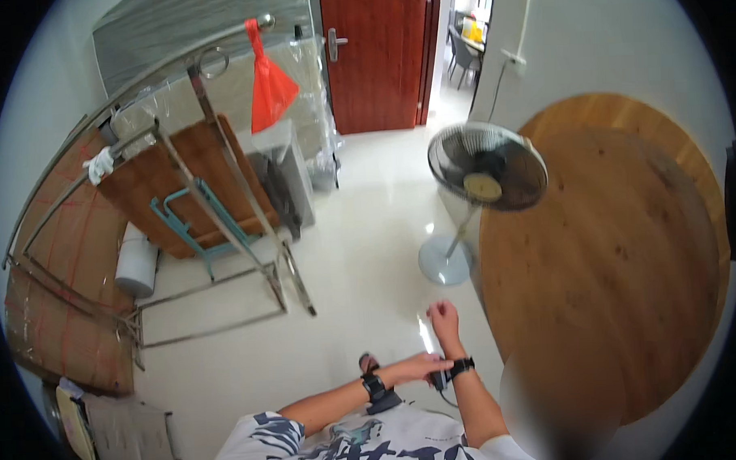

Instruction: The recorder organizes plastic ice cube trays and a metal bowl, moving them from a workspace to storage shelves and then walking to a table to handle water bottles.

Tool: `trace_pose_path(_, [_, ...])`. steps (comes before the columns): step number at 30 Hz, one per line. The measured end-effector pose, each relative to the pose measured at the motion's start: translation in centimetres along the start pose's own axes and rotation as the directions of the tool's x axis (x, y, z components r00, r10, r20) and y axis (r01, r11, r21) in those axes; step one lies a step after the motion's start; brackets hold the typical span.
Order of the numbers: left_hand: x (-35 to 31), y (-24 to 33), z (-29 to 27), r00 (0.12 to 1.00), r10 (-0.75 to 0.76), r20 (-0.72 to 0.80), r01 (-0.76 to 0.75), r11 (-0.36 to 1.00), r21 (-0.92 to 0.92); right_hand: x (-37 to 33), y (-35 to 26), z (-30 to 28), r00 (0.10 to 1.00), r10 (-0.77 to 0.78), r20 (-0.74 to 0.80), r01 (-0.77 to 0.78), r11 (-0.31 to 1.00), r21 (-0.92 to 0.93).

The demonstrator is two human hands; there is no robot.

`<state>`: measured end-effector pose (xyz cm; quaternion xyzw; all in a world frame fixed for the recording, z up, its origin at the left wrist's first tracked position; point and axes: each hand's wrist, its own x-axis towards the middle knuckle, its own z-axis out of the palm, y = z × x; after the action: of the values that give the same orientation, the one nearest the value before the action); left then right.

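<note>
My left hand (420, 368) reaches across to my right wrist, its fingers closed round a small dark device (439, 379) beside the black wrist strap (460, 367) there. From that device a thin cable (448, 401) hangs down. My right hand (443, 312) is held out ahead with its fingers curled in, and nothing shows in them. Another black strap with a dark unit (375, 385) sits on my left wrist.
A standing fan (487, 167) is ahead on the right, beside a big round wooden tabletop (604, 262). On the left stands a metal rail frame (213, 329) with a red bag (271, 87), near a folding table (172, 184) and cardboard (69, 273). Ahead is a red-brown door (378, 59).
</note>
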<state>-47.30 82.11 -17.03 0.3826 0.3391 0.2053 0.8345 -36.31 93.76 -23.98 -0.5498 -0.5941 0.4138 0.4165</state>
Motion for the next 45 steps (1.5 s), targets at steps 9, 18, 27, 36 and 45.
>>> trace_pose_path(9, [5.4,11.5,-20.1,1.0,0.025,0.013,-0.023,0.985,-0.17,20.9,-1.8,10.8,0.992,-0.024,0.121,0.038,0.992,-0.12])
trace_pose_path(18, [4.9,21.7,-44.7,0.815,0.177,-0.552,-0.386,0.876,-0.288,44.3,-0.7,35.1,0.841,-0.199,0.503,0.236,0.972,-0.011])
trace_pose_path(27, [0.0,9.8,-75.2,0.168,0.232,-0.958,0.422,0.861,0.283,70.7,5.0,46.1,0.503,0.206,0.84,0.443,0.773,-0.455])
trace_pose_path(36, [9.6,34.0,-99.1,0.321,0.062,-0.945,0.11,0.989,0.102,92.9,14.7,38.4,0.634,0.573,0.519,-0.501,0.816,-0.289])
trace_pose_path(45, [26.2,52.7,-121.4,0.567,-0.196,-0.8,-0.028,0.966,-0.256,101.2,18.6,18.5,0.258,0.964,-0.056,-0.93,0.264,0.254])
